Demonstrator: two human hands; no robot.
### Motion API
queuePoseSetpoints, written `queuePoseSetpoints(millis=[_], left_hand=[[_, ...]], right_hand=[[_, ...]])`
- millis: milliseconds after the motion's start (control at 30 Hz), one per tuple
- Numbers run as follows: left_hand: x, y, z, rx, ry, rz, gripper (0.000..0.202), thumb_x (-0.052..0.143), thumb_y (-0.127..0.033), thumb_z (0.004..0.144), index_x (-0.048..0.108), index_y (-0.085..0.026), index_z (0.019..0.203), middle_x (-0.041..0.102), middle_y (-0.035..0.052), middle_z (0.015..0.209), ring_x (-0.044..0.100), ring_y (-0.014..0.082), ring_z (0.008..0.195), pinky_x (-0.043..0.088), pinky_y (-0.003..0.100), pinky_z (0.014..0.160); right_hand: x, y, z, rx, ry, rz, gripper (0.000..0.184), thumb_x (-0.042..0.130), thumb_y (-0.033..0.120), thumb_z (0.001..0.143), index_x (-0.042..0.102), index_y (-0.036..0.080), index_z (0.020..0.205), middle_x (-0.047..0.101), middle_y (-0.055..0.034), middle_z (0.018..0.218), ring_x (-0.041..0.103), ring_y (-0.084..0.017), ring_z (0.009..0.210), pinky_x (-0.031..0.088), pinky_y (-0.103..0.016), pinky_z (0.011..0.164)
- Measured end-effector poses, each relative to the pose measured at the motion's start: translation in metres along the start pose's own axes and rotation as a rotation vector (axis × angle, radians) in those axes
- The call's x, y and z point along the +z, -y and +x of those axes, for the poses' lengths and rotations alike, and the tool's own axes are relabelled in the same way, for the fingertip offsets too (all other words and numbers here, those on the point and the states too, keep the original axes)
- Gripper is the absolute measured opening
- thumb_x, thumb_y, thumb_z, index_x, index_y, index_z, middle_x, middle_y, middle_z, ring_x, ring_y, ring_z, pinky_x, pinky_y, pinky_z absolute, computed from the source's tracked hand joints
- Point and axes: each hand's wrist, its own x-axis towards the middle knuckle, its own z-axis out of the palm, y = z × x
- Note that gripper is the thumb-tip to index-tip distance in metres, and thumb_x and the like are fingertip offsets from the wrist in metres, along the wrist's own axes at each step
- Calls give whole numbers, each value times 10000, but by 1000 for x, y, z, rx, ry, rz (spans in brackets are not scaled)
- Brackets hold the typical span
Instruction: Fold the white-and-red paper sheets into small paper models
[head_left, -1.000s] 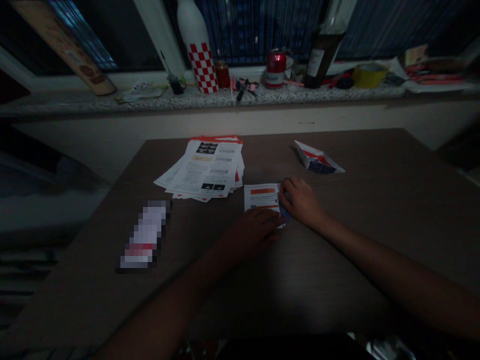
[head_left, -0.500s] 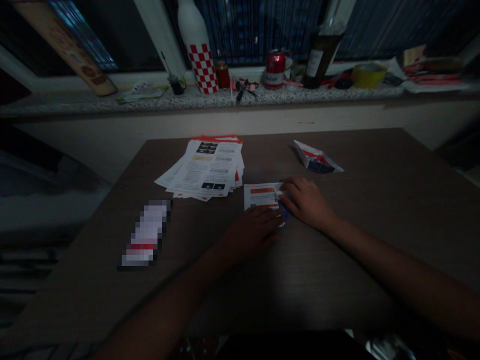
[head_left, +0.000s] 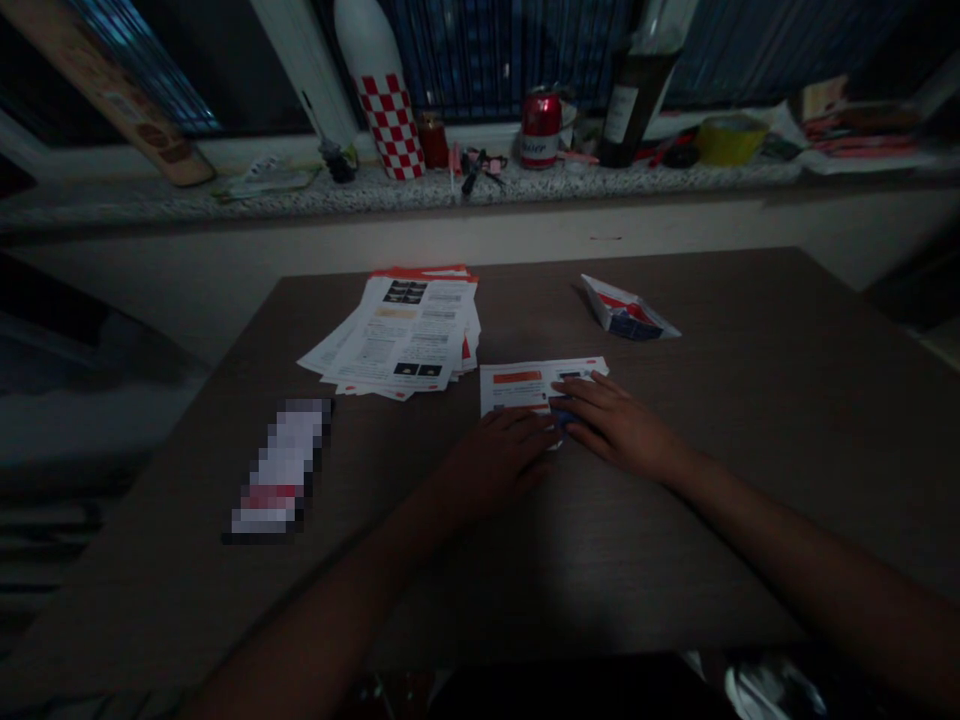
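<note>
Far left of the leaflet (head_left: 525,388), on the table (head_left: 750,420), I see a pixelated object (head_left: 281,465), too blurred to name, lying at a slant. Nearer, up and left of the leaflet, sits a fanned paper stack (head_left: 397,335), just apart from it. My left hand (head_left: 499,462) lies palm down and relaxed, fingers on the leaflet's lower edge. A blue piece (head_left: 562,412) shows at that edge, between the hands. My right hand (head_left: 619,428) lies flat too, fingers reaching over the leaflet's right part and the blue piece. Neither hand is clenched; I cannot tell whether either one grips. Up and right of the leaflet lies a folded packet (head_left: 628,315), well apart. Beyond the leaflet, on a stone sill (head_left: 187,200), stand a checkered bottle (head_left: 382,115), a red can (head_left: 541,128), a dark bottle (head_left: 630,100) and yellow tape (head_left: 731,140).
</note>
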Motion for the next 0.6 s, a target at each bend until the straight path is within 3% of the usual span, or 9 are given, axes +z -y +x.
queuePoseSetpoints(millis=[367,600], left_hand=[[-2,1,-2,24,2,2,469,572,-358,1095,524,-265,1551,580,69,1580,462,304,1506,407,519,1225],[-1,1,-3,27,9,32,416,540,-350,1112,575,-267,1519,577,65,1584,468,312,1500,414,521,1218]], right_hand=[[0,3,3,35,-24,43,340,576,300,1081,653,265,1410,620,-113,1551,578,-296,1446,369,-621,1274],[2,3,2,45,-33,2,330,593,279,1074,654,253,1396,614,-108,1561,583,-303,1443,387,-623,1263]])
